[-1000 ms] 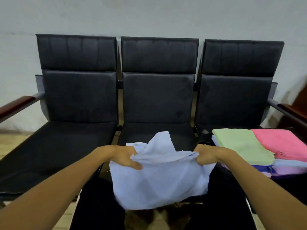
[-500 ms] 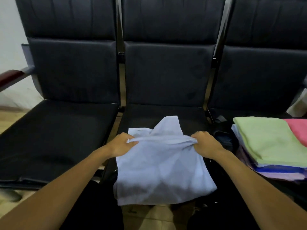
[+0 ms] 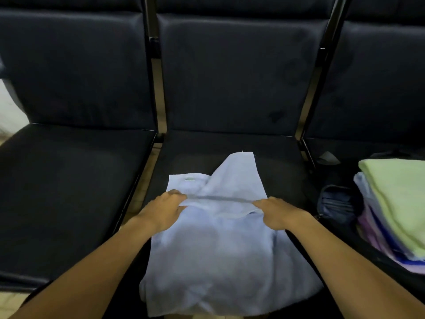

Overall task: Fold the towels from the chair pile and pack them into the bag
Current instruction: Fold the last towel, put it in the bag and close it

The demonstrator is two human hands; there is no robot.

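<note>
two hands work a pale blue towel on the middle seat

a person's left hand (image 3: 164,209) and right hand (image 3: 277,212) each pinch a fold ridge running across a pale blue towel (image 3: 213,254) spread over the front half of the middle seat (image 3: 282,171) of a row of black padded chairs. the left hand grips the ridge at its left end, fingers curled over the cloth; the right hand holds the right end, thumb tucked under the fold. the cloth between them is drawn into a straight line. beyond the ridge, part of the towel lies flat on the seat, with one corner peaking toward the seat's back edge; nearer the camera the towel drapes off the seat's front edge and hangs down between the forearms.

on the right seat (image 3: 358,148), at the frame's right edge, sits a stack of folded towels (image 3: 395,210), a light green one on top with blue, lilac and white layers showing beneath. just left of that stack, near the seat's left edge, lies a dark blue bag (image 3: 337,203), its opening not clear to see. the left seat (image 3: 69,180) is dark and in shadow. a strip of pale floor (image 3: 9,116) shows at the far left.
</note>
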